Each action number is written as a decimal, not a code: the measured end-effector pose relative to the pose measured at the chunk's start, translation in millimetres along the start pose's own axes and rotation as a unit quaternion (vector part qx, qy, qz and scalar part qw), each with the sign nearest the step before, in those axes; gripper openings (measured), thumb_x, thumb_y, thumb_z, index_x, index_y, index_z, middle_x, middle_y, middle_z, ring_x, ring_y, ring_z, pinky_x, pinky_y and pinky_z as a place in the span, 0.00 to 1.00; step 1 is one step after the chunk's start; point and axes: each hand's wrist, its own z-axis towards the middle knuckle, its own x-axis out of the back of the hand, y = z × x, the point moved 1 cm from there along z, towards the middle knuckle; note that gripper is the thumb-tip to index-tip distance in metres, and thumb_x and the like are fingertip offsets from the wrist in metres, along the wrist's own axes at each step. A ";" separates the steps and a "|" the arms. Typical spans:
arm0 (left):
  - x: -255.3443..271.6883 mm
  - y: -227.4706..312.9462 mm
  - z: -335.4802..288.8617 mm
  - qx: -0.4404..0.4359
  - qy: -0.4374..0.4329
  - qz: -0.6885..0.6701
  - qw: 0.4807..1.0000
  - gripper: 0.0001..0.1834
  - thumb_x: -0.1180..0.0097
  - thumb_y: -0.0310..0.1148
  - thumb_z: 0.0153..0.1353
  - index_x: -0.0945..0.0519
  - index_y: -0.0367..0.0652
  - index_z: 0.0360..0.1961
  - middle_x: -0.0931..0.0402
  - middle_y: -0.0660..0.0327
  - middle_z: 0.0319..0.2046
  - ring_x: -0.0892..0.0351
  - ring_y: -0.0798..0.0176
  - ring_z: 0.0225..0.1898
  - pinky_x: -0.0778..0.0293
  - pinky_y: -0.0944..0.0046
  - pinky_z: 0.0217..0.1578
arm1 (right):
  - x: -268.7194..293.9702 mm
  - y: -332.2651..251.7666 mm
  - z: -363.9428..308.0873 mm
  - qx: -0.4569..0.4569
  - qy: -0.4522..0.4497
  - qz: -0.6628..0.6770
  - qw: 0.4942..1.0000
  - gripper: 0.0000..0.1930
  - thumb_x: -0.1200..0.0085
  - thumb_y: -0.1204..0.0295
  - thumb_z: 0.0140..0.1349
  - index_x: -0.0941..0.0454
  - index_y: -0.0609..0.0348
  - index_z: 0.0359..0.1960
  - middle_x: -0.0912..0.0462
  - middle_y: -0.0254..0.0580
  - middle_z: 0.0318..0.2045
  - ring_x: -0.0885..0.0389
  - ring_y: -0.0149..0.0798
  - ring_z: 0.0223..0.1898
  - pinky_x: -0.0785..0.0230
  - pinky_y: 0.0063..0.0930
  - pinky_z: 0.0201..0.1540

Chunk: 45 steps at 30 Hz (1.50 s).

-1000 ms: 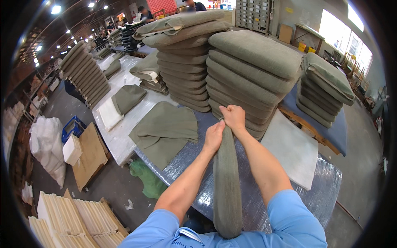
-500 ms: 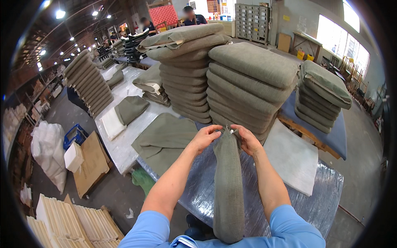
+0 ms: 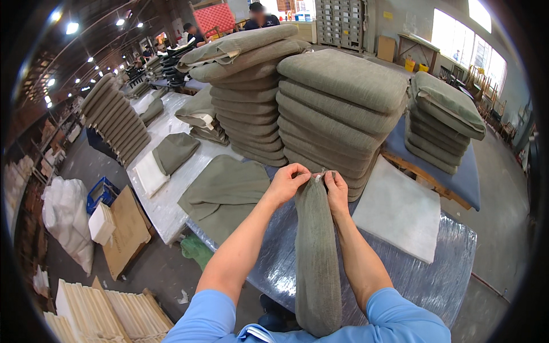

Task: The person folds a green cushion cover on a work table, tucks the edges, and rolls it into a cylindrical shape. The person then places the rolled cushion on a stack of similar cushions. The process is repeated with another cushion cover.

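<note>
A grey-green fabric cushion (image 3: 317, 257) stands on its narrow edge, running from my body to the middle of the wrapped table (image 3: 394, 274). At its far end my left hand (image 3: 290, 183) pinches the cover's fabric at the left corner. My right hand (image 3: 336, 188) grips the same end from the right, its fingers closed on the cloth. A small bit of white stuffing shows between the hands. Left of my left hand lies a loose grey-green cover (image 3: 229, 191). A white padding sheet (image 3: 400, 211) lies to the right of my right hand.
Tall cushion stacks (image 3: 337, 108) stand just beyond my hands, with another stack (image 3: 443, 126) on a blue-topped table at right. At left on the floor are a white sack (image 3: 66, 217), cardboard (image 3: 126, 228) and foam pieces (image 3: 108, 311). Co-workers (image 3: 262, 20) are in the background.
My hands have come closer together at the cushion's far end, and the right fingers have closed in on the fabric. The whole view has shifted slightly.
</note>
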 end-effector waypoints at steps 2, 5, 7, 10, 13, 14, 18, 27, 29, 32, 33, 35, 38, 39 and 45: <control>-7.2 -6.1 -5.7 -0.033 0.054 -0.014 0.998 0.07 0.37 0.30 0.74 0.17 0.39 0.46 0.19 0.70 0.38 0.25 0.74 0.41 0.27 0.70 0.46 | -0.5 -2.0 -2.2 -0.033 -0.007 0.020 0.999 0.15 0.47 0.62 0.82 0.14 0.60 0.45 0.14 0.28 0.41 0.21 0.24 0.43 0.29 0.22 0.50; -18.9 -13.8 -12.0 -0.064 0.133 -0.032 0.989 0.05 0.40 0.29 0.75 0.19 0.39 0.45 0.22 0.70 0.36 0.26 0.75 0.40 0.28 0.71 0.45 | -4.1 -2.0 -5.3 -0.064 -0.027 -0.004 0.998 0.17 0.48 0.59 0.82 0.15 0.60 0.46 0.15 0.28 0.43 0.22 0.24 0.44 0.30 0.22 0.51; -26.1 -17.4 -13.0 -0.085 0.172 -0.081 0.978 0.04 0.41 0.28 0.76 0.20 0.40 0.46 0.22 0.70 0.35 0.27 0.76 0.39 0.28 0.71 0.44 | -7.9 -2.7 -8.3 -0.062 -0.041 -0.012 0.997 0.17 0.47 0.58 0.82 0.15 0.60 0.45 0.16 0.27 0.40 0.22 0.23 0.42 0.30 0.21 0.49; -35.2 -16.4 -8.1 -0.108 0.240 -0.084 0.961 0.04 0.44 0.28 0.76 0.21 0.39 0.44 0.21 0.65 0.34 0.26 0.72 0.38 0.27 0.68 0.45 | -8.7 -7.1 -7.7 -0.091 -0.056 -0.045 0.993 0.18 0.46 0.56 0.81 0.15 0.58 0.42 0.17 0.26 0.36 0.23 0.22 0.38 0.31 0.21 0.45; -40.5 -8.8 1.4 -0.022 0.269 -0.069 0.960 0.07 0.44 0.31 0.77 0.19 0.39 0.45 0.18 0.61 0.36 0.22 0.68 0.40 0.26 0.64 0.46 | -7.9 -9.3 -11.2 -0.127 -0.037 -0.068 0.989 0.18 0.44 0.54 0.79 0.15 0.56 0.40 0.18 0.25 0.32 0.24 0.22 0.35 0.32 0.21 0.42; -39.3 -5.4 5.3 -0.034 0.283 -0.032 0.958 0.09 0.45 0.33 0.78 0.18 0.38 0.46 0.17 0.60 0.37 0.20 0.66 0.41 0.25 0.63 0.46 | -12.6 -10.1 -12.8 -0.140 -0.029 -0.070 0.987 0.18 0.43 0.54 0.79 0.15 0.56 0.39 0.19 0.24 0.31 0.24 0.22 0.34 0.32 0.21 0.41; -31.1 3.1 22.9 -0.047 0.288 0.056 0.955 0.18 0.48 0.42 0.80 0.16 0.36 0.48 0.13 0.52 0.42 0.15 0.56 0.45 0.24 0.57 0.48 | -22.4 -14.6 -14.7 -0.144 -0.019 -0.055 0.988 0.17 0.42 0.56 0.78 0.17 0.55 0.36 0.20 0.24 0.30 0.26 0.22 0.32 0.34 0.22 0.39; -32.7 -4.6 45.4 -0.043 0.320 0.116 0.939 0.23 0.51 0.47 0.79 0.15 0.36 0.42 0.14 0.43 0.38 0.15 0.38 0.42 0.23 0.48 0.46 | -26.3 -6.1 -13.6 -0.096 0.029 -0.099 0.990 0.15 0.43 0.63 0.75 0.21 0.56 0.29 0.25 0.23 0.27 0.30 0.21 0.31 0.37 0.23 0.36; -30.3 -7.2 49.2 -0.046 0.323 0.124 0.937 0.23 0.51 0.47 0.79 0.15 0.37 0.41 0.14 0.43 0.37 0.15 0.37 0.41 0.24 0.47 0.45 | -29.9 -4.4 -11.7 -0.107 0.028 -0.069 0.991 0.15 0.43 0.63 0.75 0.22 0.56 0.29 0.25 0.23 0.26 0.31 0.21 0.31 0.37 0.24 0.36; -32.2 -6.2 50.0 -0.054 0.305 0.128 0.942 0.24 0.52 0.48 0.79 0.16 0.37 0.40 0.15 0.44 0.35 0.15 0.39 0.40 0.24 0.48 0.44 | -24.9 -2.2 -9.7 -0.085 0.030 -0.126 0.988 0.17 0.43 0.62 0.76 0.22 0.57 0.28 0.24 0.24 0.27 0.30 0.23 0.31 0.37 0.25 0.35; -31.2 -7.2 47.1 -0.055 0.287 0.128 0.948 0.24 0.52 0.48 0.80 0.16 0.38 0.40 0.15 0.44 0.34 0.16 0.39 0.39 0.24 0.49 0.43 | -22.0 -2.1 -10.7 -0.089 0.034 -0.125 0.988 0.17 0.43 0.61 0.76 0.21 0.59 0.29 0.23 0.25 0.27 0.29 0.24 0.31 0.35 0.25 0.37; -16.2 -12.4 40.3 -0.058 0.260 0.139 0.954 0.28 0.53 0.53 0.80 0.16 0.37 0.38 0.16 0.50 0.32 0.18 0.49 0.36 0.25 0.53 0.43 | -26.1 0.4 -13.5 -0.098 0.025 -0.114 0.988 0.18 0.42 0.60 0.77 0.18 0.62 0.32 0.20 0.28 0.28 0.25 0.26 0.33 0.32 0.25 0.40; -11.2 -13.6 19.8 -0.010 0.158 0.010 0.987 0.31 0.53 0.58 0.80 0.17 0.37 0.41 0.16 0.57 0.37 0.21 0.61 0.39 0.26 0.58 0.45 | -21.4 -0.3 -4.9 0.038 0.039 -0.227 0.972 0.18 0.41 0.60 0.77 0.14 0.66 0.38 0.16 0.36 0.32 0.19 0.33 0.38 0.28 0.28 0.47; -16.6 -11.8 13.4 0.027 0.124 -0.008 0.992 0.32 0.52 0.60 0.80 0.17 0.36 0.44 0.17 0.59 0.40 0.22 0.65 0.42 0.26 0.60 0.46 | -17.3 -3.1 3.7 0.117 0.044 -0.275 0.953 0.16 0.40 0.61 0.76 0.13 0.66 0.43 0.14 0.43 0.36 0.17 0.39 0.43 0.26 0.30 0.52; -52.0 11.7 -22.5 0.080 0.063 0.037 0.994 0.37 0.37 0.61 0.70 0.20 0.32 0.55 0.17 0.53 0.48 0.21 0.63 0.52 0.26 0.61 0.54 | 4.5 -10.3 27.6 0.052 0.091 -0.280 0.954 0.23 0.43 0.56 0.77 0.20 0.67 0.32 0.20 0.43 0.26 0.27 0.37 0.31 0.31 0.36 0.38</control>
